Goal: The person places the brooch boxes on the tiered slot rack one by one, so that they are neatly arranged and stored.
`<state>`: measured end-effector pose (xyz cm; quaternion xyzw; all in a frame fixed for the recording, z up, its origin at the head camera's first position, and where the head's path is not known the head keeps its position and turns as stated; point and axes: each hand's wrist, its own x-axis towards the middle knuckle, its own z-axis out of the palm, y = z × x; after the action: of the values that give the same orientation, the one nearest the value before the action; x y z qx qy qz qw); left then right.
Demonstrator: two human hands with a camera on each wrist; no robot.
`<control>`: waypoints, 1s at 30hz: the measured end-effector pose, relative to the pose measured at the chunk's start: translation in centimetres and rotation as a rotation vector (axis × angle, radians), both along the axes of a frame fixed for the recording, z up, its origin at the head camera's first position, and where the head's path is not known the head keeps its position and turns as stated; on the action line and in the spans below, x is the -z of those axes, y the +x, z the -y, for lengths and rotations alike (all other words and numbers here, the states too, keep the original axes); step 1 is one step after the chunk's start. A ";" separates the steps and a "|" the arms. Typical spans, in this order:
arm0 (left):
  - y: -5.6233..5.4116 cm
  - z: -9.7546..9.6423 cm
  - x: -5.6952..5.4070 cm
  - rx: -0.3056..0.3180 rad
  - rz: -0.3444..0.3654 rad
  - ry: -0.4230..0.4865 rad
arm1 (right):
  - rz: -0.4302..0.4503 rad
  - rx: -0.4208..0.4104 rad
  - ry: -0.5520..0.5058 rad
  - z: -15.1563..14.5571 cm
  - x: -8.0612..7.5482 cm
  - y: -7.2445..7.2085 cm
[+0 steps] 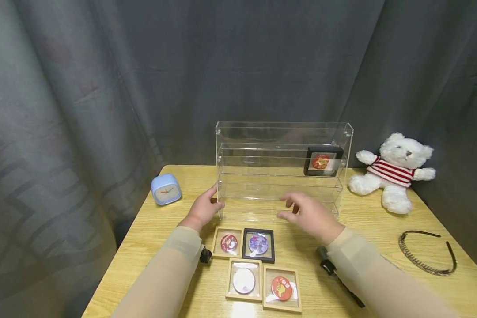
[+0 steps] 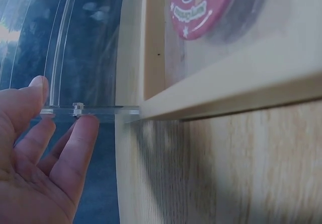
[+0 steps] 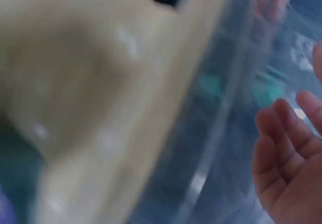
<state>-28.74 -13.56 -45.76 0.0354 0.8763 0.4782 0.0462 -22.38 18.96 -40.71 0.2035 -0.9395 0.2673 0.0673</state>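
Observation:
A clear acrylic display rack (image 1: 278, 179) with stepped shelves stands on the table. My left hand (image 1: 202, 207) holds its left side panel; in the left wrist view, the thumb is on one face of the panel and the fingers (image 2: 75, 158) are on the other. On an upper shelf, at the right, sits a black badge frame (image 1: 323, 161) with a red badge. My right hand (image 1: 308, 216) hovers before the lower shelves with its fingers loosely bent, gripping nothing. The right wrist view is blurred, with the right hand (image 3: 292, 158) beside the rack.
In front of the rack lie a wooden frame with a red badge (image 1: 228, 242), a black frame with a purple badge (image 1: 258, 245), and wooden frames with a white badge (image 1: 244, 280) and a red-yellow badge (image 1: 282, 288). A blue clock (image 1: 166, 190), white teddy bear (image 1: 395, 170) and headband (image 1: 427, 267) flank them.

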 end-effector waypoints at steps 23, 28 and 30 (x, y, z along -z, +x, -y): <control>0.0 -0.1 0.3 0.001 -0.016 0.000 | 0.400 -0.093 0.041 3.2 6.9 0.2; 0.0 0.0 0.2 -0.003 -0.010 0.000 | 0.425 -0.095 -0.014 2.9 6.8 0.4; 0.0 0.0 0.2 -0.003 -0.008 0.000 | 0.418 -0.090 -0.032 2.8 6.8 0.5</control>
<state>-28.75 -13.56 -45.93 0.0359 0.8765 0.4783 0.0421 -21.88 16.11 -47.51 0.1844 -0.9186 0.3214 -0.1376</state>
